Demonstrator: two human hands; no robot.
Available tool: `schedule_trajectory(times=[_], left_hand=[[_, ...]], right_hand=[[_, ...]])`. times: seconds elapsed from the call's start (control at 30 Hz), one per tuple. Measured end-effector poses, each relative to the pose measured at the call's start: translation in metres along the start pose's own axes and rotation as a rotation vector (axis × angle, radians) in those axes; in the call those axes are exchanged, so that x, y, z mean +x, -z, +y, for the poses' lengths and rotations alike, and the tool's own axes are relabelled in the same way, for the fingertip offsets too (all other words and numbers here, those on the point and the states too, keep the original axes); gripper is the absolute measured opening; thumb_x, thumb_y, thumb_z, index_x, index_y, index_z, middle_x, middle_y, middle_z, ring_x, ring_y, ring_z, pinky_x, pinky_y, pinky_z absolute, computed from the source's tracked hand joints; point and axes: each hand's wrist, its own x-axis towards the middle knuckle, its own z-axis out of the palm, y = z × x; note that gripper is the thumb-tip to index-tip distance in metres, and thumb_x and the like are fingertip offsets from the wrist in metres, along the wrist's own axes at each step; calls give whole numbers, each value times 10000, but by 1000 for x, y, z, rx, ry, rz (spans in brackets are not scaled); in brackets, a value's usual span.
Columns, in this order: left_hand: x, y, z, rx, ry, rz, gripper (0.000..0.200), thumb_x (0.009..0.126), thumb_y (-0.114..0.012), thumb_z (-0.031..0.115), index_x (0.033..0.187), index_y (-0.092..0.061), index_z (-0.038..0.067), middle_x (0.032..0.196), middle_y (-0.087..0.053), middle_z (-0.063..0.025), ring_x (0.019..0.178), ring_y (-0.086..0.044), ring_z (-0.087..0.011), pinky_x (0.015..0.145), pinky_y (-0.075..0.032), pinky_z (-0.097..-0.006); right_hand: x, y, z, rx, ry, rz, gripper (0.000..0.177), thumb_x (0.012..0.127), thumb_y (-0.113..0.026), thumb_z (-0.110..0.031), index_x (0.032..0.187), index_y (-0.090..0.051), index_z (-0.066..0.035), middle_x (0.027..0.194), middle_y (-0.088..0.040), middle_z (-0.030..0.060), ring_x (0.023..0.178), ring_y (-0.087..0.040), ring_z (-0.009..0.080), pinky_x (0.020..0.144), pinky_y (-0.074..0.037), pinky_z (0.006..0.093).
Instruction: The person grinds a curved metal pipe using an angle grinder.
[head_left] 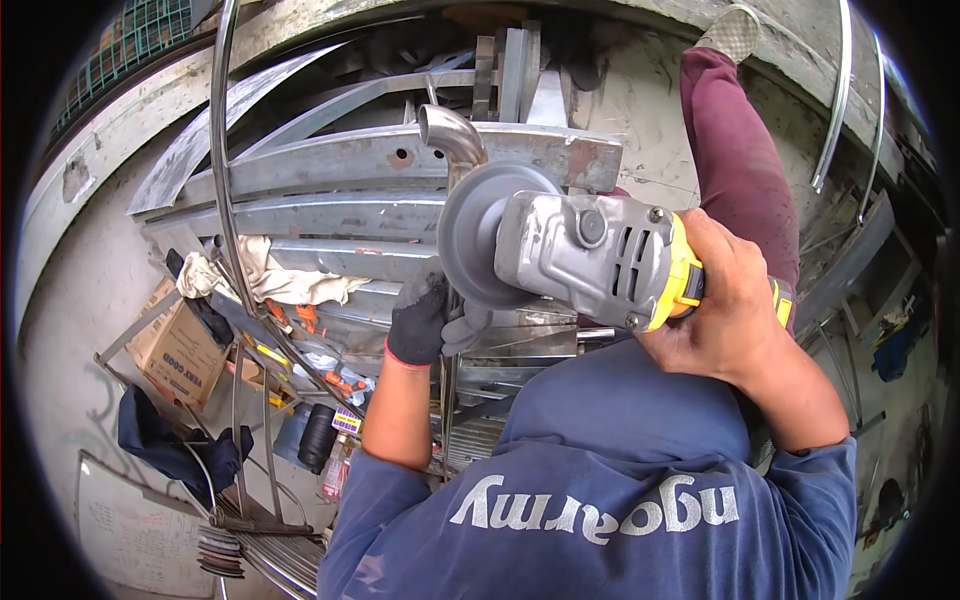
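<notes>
My bare right hand [730,300] is wrapped around the body of a yellow and grey angle grinder [590,250]. The grinder's round grey disc [470,225] points left, over a shiny metal tube [449,390]. This tube runs away from me and ends in a curved elbow [455,135] with an open mouth. My left hand [425,320], in a dark glove with a red cuff, is closed around the tube just below and left of the disc. The disc overlaps the tube in this view and hides part of it.
Grey steel channels [330,215] lie beneath the tube. A tall bent metal pipe [222,150] rises at the left. Beyond it are a cream cloth [290,275], a cardboard box [178,345] and a black spool [316,438]. My outstretched leg [740,160] is at the right.
</notes>
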Motion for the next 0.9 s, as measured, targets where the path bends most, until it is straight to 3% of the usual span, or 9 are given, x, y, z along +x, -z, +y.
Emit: schedule_trajectory(times=[0.4, 0.53, 0.7, 0.9], left_hand=[[10, 2, 3, -60, -9, -51, 666, 1083, -616, 197, 1680, -400, -3, 1646, -540, -226, 1460, -606, -350, 1208, -540, -499], [15, -6, 5, -266, -20, -173, 689, 1068, -641, 197, 1684, -399, 7, 1652, -532, -224, 1469, -598, -347, 1218, -533, -494], [16, -1, 1, -277, 41, -91, 696, 1067, -643, 203, 1682, -392, -5, 1668, -512, -228, 1482, -583, -353, 1224, -529, -488], [18, -6, 3, -347, 18, -183, 707, 1078, -628, 219, 1703, -367, 17, 1678, -503, -222, 1499, -564, -363, 1236, -504, -515]], right_hand=[[1, -1, 0, -4, 25, 6, 571, 663, -895, -105, 1157, -623, -14, 915, -692, 221, 806, -727, 457, 709, -604, 496], [2, -1, -2, -9, 5, 0, 569, 668, -896, -105, 1156, -618, -13, 917, -692, 222, 806, -726, 459, 711, -604, 501], [2, -2, -2, -16, 43, 29, 552, 677, -890, -105, 1147, -616, -13, 914, -691, 227, 801, -723, 464, 712, -602, 505], [3, 0, 0, 1, 4, 0, 558, 676, -903, -108, 1143, -613, -13, 905, -684, 226, 811, -723, 464, 706, -600, 505]])
